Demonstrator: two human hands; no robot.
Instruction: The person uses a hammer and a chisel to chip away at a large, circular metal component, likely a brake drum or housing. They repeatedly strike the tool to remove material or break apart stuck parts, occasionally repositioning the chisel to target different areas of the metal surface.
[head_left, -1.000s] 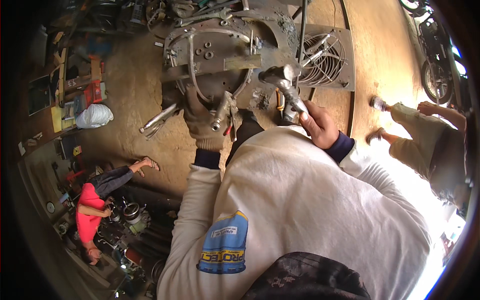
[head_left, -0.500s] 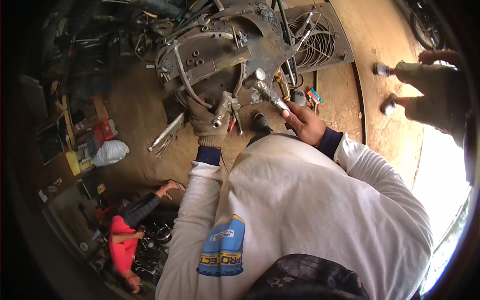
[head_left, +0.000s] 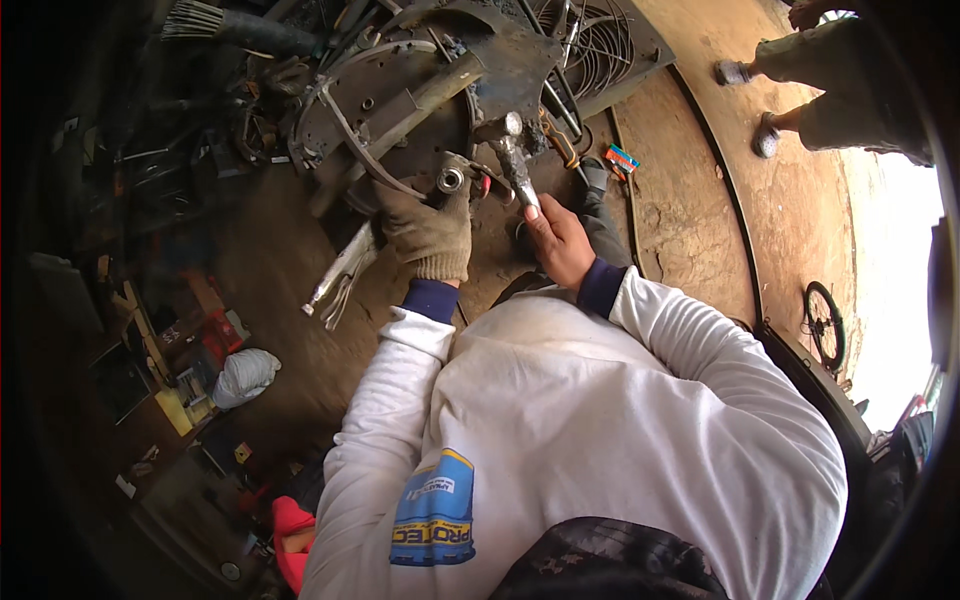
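Note:
My right hand (head_left: 563, 240), bare, is closed round the lower handle of a hammer (head_left: 516, 165). The hammer's handle is rough and silvery, and its round head points away from me. My left hand (head_left: 430, 235), in a knitted work glove, is closed on a grey metal tool (head_left: 451, 180) with a round hollow end. A red-tipped lever sticks out to that tool's right; the glove hides the rest. Locking pliers (head_left: 342, 272) hang just left of the glove, their jaws hidden. Beyond both hands, a curved metal bar (head_left: 350, 130) stands over a steel plate.
A nut (head_left: 368, 103) lies on the plate beside a flat bar (head_left: 425, 103). Coiled wire (head_left: 597, 48) sits on a metal sheet at the far right. A yellow-handled tool (head_left: 563, 148) is right of the hammer. Another person's legs (head_left: 815, 75) stand at right; a white sack (head_left: 245, 377) lies left.
My right hand has moved left with the hammer, closer to my left hand. The hammer stands more upright in view. My left hand has turned, bringing the tool's hollow end up. The view has shifted.

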